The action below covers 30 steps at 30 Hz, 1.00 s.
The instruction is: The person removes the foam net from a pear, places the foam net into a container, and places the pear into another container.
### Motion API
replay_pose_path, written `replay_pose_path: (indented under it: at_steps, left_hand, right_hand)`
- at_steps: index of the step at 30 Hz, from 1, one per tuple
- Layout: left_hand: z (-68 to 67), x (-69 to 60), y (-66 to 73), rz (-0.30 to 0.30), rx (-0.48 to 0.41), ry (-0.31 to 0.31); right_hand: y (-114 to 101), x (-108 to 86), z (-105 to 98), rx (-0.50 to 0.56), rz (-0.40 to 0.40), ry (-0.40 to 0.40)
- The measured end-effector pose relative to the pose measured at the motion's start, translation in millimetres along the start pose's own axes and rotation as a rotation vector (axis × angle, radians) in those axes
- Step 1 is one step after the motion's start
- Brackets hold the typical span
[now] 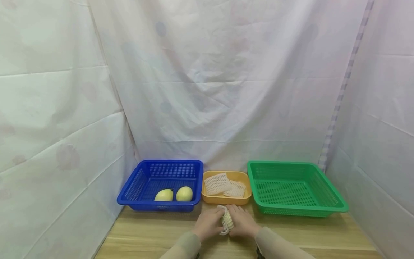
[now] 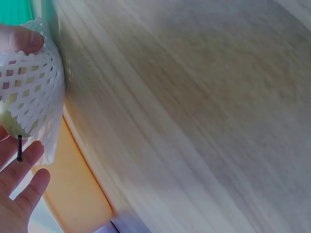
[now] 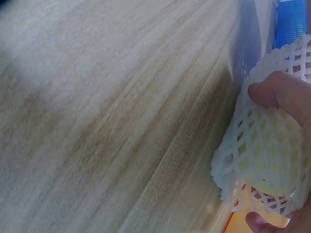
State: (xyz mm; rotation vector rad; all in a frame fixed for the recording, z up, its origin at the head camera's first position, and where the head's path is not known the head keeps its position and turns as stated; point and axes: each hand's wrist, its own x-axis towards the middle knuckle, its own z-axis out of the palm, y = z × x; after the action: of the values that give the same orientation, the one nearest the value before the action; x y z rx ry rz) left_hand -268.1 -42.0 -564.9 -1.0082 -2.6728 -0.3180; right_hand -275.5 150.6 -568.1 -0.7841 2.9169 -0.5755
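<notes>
Close above the tabletop, both hands hold a pale yellow pear (image 3: 269, 167) partly inside a white foam net sleeve (image 1: 227, 221). My left hand (image 1: 209, 221) grips it from the left, its fingertips beside the pear's dark stem (image 2: 20, 148) and the net's edge. From the right, my right hand (image 1: 242, 220) holds the wrapped pear. A thumb (image 3: 274, 90) presses on the netting in the right wrist view. Parts of both hands are cut off by the edges of the wrist views.
A blue basket (image 1: 129, 187) with two bare pears (image 1: 184, 194) stands at the left. Behind the hands, a small orange tray (image 1: 226, 200) holds white net sleeves (image 1: 217, 184). At the right is a green basket (image 1: 300, 208). White cloth (image 1: 207, 108) surrounds the wooden table (image 1: 145, 233).
</notes>
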Motion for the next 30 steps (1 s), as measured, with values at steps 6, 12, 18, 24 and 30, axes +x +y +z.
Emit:
replay_pose_path:
  at_steps: [6,12,18,24,30]
  left_hand:
    - [-3.1,6.6,6.3,-0.026,0.025,-0.039]
    - [-2.6,12.1,7.8,-0.086,0.001,-0.108]
    - [-2.6,14.0,9.5,-0.099,0.002,-0.125]
    - [-1.8,10.3,11.0,-0.090,-0.005,-0.101]
    - [1.0,7.3,9.3,-0.081,0.010,-0.073]
  right_hand:
    - [2,0.4,-1,0.007,0.008,0.000]
    - [3,0.1,-4,0.005,-0.005,0.024]
    - [6,-0.3,-4,0.012,-0.014,0.028]
    - [7,0.1,-3,-0.008,-0.025,0.008]
    - [6,-0.6,-7,-0.018,-0.034,-0.016]
